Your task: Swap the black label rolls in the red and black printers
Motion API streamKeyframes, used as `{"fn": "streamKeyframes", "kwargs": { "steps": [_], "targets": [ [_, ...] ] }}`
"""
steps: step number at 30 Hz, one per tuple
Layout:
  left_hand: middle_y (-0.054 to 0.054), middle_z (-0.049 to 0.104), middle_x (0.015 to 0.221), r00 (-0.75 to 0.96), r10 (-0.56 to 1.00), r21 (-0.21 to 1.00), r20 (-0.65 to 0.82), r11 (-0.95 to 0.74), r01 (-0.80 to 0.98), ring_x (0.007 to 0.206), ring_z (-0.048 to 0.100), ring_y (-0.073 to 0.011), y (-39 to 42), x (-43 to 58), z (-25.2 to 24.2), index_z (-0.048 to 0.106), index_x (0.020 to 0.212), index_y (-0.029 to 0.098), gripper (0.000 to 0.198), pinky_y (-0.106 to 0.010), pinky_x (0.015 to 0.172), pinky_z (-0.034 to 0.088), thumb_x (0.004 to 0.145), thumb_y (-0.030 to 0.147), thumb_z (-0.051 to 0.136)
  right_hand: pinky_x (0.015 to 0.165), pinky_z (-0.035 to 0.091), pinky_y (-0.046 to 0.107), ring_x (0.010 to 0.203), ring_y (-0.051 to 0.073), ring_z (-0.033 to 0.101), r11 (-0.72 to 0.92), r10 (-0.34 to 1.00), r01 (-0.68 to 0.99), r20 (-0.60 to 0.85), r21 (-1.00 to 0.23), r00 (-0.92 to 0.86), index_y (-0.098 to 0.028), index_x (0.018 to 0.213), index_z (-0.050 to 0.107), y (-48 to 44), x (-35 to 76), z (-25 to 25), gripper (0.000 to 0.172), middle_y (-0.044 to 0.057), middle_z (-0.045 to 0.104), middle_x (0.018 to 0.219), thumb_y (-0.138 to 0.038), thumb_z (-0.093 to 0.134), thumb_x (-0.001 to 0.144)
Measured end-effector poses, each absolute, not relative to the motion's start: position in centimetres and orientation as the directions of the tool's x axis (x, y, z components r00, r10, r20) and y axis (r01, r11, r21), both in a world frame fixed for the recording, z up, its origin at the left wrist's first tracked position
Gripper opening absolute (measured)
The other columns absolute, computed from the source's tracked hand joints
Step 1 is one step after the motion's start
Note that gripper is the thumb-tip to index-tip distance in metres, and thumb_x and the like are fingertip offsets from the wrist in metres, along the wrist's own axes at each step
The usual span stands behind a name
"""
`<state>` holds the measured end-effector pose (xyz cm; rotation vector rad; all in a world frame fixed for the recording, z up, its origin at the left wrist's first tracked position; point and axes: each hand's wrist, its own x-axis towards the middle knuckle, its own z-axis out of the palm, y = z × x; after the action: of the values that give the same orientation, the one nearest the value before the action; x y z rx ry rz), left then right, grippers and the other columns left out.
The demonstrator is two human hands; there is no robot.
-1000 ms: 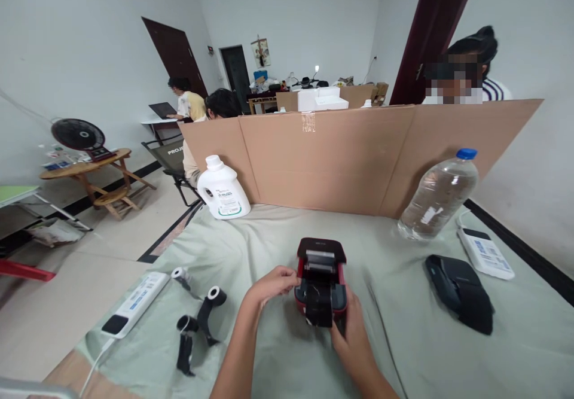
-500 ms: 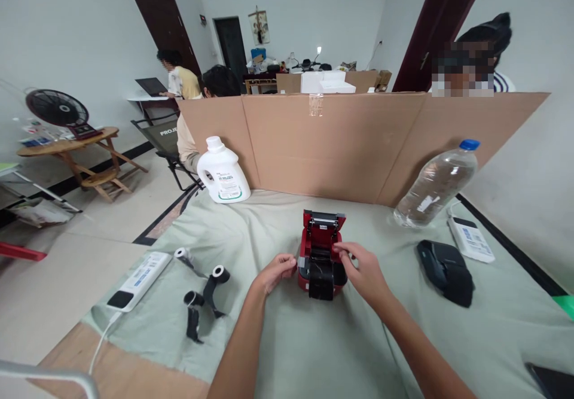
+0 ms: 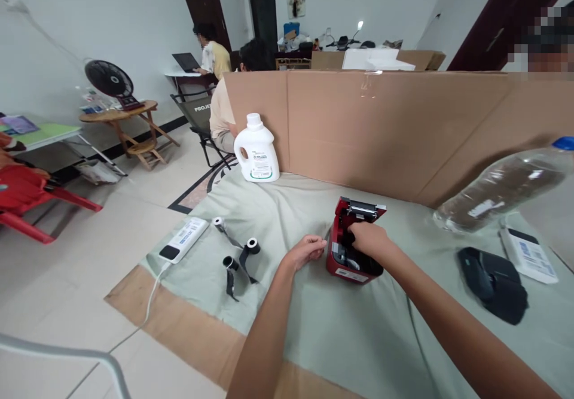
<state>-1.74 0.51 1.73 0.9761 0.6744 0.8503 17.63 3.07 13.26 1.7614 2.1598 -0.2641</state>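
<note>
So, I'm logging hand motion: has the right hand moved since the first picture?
Yes. The right hand has moved forward, toward the cardboard panel, from the near right side of the red device into its open body.

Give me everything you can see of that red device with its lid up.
The red device is a boxy case, plastic-looking, with rounded corners and a dark interior. Its lid is raised at the far side, with a shiny bar along its edge. A pale label sits on the near face, too small to read. It rests on the pale green cloth. The right hand reaches inside, hiding part of it; the left hand is at its left side, contact unclear.
</note>
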Motion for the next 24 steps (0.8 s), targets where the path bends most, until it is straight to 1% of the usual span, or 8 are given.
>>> {"fn": "streamKeyframes", "kwargs": {
  "steps": [5,9,11,14,16,18,21,24],
  "targets": [
    [0.008,0.036,0.049,0.497,0.859,0.908,-0.119,0.297,-0.295,0.047,0.029,-0.0051,0.6,-1.7,1.9,0.042,0.056,0.019,0.060,-0.026,0.052,0.016,0.070,0.063,0.079,0.067,0.043,0.031,0.101,0.030,0.068,0.214,0.916,0.977,-0.348,0.005,-0.199,-0.013,0.112,0.063,2.1,18.2,13.8,0.029,0.017,0.070,0.113,-0.012,0.059,0.084],
    [0.008,0.035,0.049,0.460,0.876,0.893,-0.143,0.315,-0.322,0.047,0.028,-0.0045,0.8,-1.5,1.7,0.041,0.057,0.019,0.060,-0.025,0.051,0.016,0.067,0.063,0.081,0.059,0.036,0.029,0.086,0.027,0.067,0.208,0.941,0.978,-0.269,-0.029,-0.208,-0.014,0.115,0.054,0.0,18.8,16.2,0.031,0.015,0.070,0.099,-0.015,0.056,0.085],
    [0.008,0.036,0.050,0.454,0.881,0.885,-0.135,0.313,-0.345,0.046,0.028,-0.0045,0.9,-1.4,1.4,0.041,0.058,0.019,0.059,-0.025,0.051,0.016,0.068,0.061,0.081,0.059,0.036,0.029,0.080,0.024,0.065,0.173,0.957,0.977,-0.214,-0.124,-0.197,-0.016,0.110,0.052,-0.8,19.0,17.7,0.025,0.011,0.069,0.090,-0.019,0.055,0.086],
    [0.008,0.035,0.051,0.445,0.888,0.870,-0.114,0.306,-0.387,0.046,0.028,-0.0046,1.0,-1.3,1.0,0.041,0.059,0.019,0.057,-0.025,0.051,0.016,0.071,0.059,0.079,0.060,0.039,0.027,0.071,0.019,0.062,0.075,0.970,0.928,-0.188,-0.364,-0.152,-0.020,0.098,0.052,-1.2,18.8,19.5,0.011,0.005,0.067,0.080,-0.023,0.050,0.088],
    [0.008,0.035,0.051,0.435,0.894,0.865,-0.110,0.302,-0.400,0.047,0.028,-0.0048,1.1,-1.3,0.9,0.040,0.059,0.020,0.057,-0.025,0.051,0.017,0.072,0.059,0.079,0.060,0.040,0.027,0.069,0.017,0.061,0.016,0.970,0.868,-0.201,-0.497,-0.133,-0.022,0.093,0.053,-1.2,18.2,20.0,0.008,0.003,0.066,0.079,-0.024,0.048,0.088],
    [0.009,0.034,0.051,0.433,0.894,0.866,-0.113,0.302,-0.399,0.047,0.028,-0.0049,1.1,-1.2,0.7,0.041,0.060,0.020,0.055,-0.025,0.051,0.018,0.071,0.058,0.078,0.061,0.041,0.026,0.068,0.016,0.060,0.001,0.965,0.801,-0.209,-0.599,-0.158,-0.022,0.095,0.056,-1.0,17.4,20.0,0.011,0.002,0.067,0.082,-0.028,0.051,0.087],
    [0.009,0.033,0.050,0.440,0.892,0.868,-0.101,0.295,-0.399,0.048,0.027,-0.0052,1.2,-1.1,0.7,0.041,0.061,0.020,0.051,-0.025,0.051,0.018,0.071,0.053,0.078,0.062,0.044,0.026,0.070,0.016,0.061,0.052,0.947,0.693,-0.184,-0.719,-0.262,-0.021,0.105,0.057,-0.5,16.0,19.4,0.024,0.001,0.068,0.087,-0.034,0.058,0.085],
    [0.007,0.035,0.049,0.439,0.895,0.869,-0.082,0.280,-0.407,0.047,0.030,-0.0058,1.3,-1.2,0.9,0.040,0.058,0.020,0.048,-0.026,0.051,0.019,0.072,0.049,0.075,0.068,0.046,0.027,0.078,0.017,0.062,0.163,0.952,0.674,-0.064,-0.720,-0.298,-0.018,0.105,0.060,0.0,13.9,19.4,0.029,0.003,0.069,0.092,-0.037,0.063,0.083]
  ]
}}
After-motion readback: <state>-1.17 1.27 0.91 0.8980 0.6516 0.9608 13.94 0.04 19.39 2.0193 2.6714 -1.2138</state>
